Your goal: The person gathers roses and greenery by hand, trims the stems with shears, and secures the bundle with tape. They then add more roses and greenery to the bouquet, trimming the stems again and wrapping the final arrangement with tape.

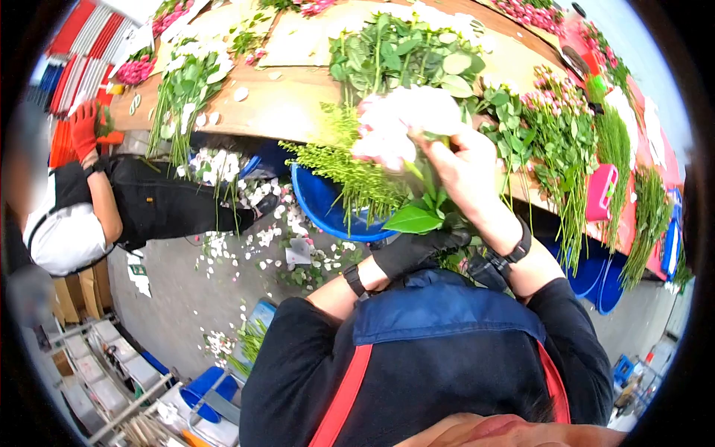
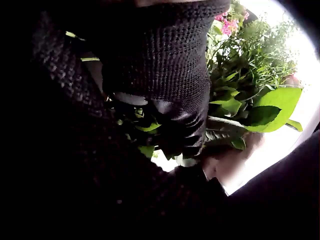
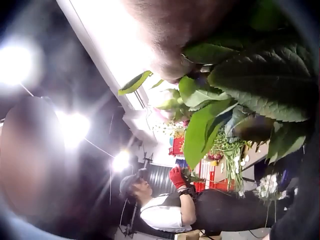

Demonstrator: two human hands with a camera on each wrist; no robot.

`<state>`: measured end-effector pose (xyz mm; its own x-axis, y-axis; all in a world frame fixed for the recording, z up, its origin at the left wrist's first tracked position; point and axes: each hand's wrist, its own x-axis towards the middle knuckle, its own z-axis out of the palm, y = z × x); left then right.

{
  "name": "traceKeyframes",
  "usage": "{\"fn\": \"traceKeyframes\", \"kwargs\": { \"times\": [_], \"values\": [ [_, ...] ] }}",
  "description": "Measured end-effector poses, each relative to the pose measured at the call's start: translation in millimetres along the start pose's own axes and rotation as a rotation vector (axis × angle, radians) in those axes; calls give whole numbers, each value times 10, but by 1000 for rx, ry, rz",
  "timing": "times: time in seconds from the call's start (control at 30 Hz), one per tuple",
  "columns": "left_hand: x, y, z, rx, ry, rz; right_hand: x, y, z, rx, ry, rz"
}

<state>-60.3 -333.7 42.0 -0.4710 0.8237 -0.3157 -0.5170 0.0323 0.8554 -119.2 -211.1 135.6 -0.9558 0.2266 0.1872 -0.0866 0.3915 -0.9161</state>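
White-pink roses [image 1: 402, 123] held at the table's front edge [image 1: 275, 127]

At far left, a second person stands with a red glove [image 1: 86, 128] near the table's end. White blooms [image 1: 195, 59] lie beside it, their stems hanging past the edge. Grey floor [image 1: 179, 298], strewn with petals, gives the widest room, between that person and the left elbow. Next, a blue tub [image 1: 316, 200] sits against the table front, light-green foliage [image 1: 335, 160] crossing its rim in the head view. The roses are in front of the worker's chest, blooms over the edge in that view. Below them the left hand [image 1: 423, 249], in a dark glove, has its fingers bent narrow around the leafy stems [image 1: 428, 186]. The bare right hand [image 1: 463, 170] pinches just under the blooms, thumb and finger close; glare hides exactly what lies between. Right of it, pink roses [image 1: 555, 104] trail stems over the edge, beside a pink item [image 1: 602, 192], and more blue tubs [image 1: 607, 283] stand below, so room there is tight.
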Motion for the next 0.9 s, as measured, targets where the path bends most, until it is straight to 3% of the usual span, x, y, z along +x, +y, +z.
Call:
{"fn": "traceKeyframes", "kwargs": {
  "times": [0.03,0.1,0.13,0.17,0.23,0.27,0.3,0.33,0.37,0.4,0.43,0.47,0.53,0.57,0.6,0.73,0.77,0.9],
  "values": [
    [-7,19,3,31,-14,-27,8,40,35,-13,20,-9],
    [-10,112,35,91,-37,-107,28,20,2,-190,-107,93],
    [-11,83,12,185,-59,-123,19,28,35,-62,-36,-92],
    [-12,53,-10,279,-83,-139,-19,-61,-138,-83,-258,180],
    [-125,-91,-75,191,-26,-43,-72,168,-263,265,-147,152],
    [-173,-208,-134,358,-32,60,-93,284,-412,135,-6,63],
    [-153,-321,-199,513,-20,200,-112,627,-606,86,43,188],
    [-167,-338,-196,535,11,214,-153,1059,-820,80,105,240],
    [-188,-356,-191,556,45,228,-214,1396,-1031,-121,197,241],
    [-227,-326,-166,525,90,155,-316,1875,-1272,-367,188,307],
    [-211,-499,-250,517,83,236,-411,1959,-1468,-697,91,449],
    [-197,-672,-334,509,76,316,-577,2315,-1633,-822,43,402],
    [-172,-843,-372,472,140,402,-756,2468,-1689,-730,-28,455],
    [-148,-920,-403,490,136,538,-829,2411,-1631,-681,-100,492],
    [-135,-945,-424,510,131,677,-902,2425,-1536,-866,-57,176],
    [-124,-869,-414,519,135,475,-942,2626,-1321,-886,41,-62],
    [-106,-856,-405,460,157,429,-969,2615,-1321,-807,64,4],
    [74,-565,-140,-444,205,159,-1173,1824,-1462,-638,150,215]
  ]
}}
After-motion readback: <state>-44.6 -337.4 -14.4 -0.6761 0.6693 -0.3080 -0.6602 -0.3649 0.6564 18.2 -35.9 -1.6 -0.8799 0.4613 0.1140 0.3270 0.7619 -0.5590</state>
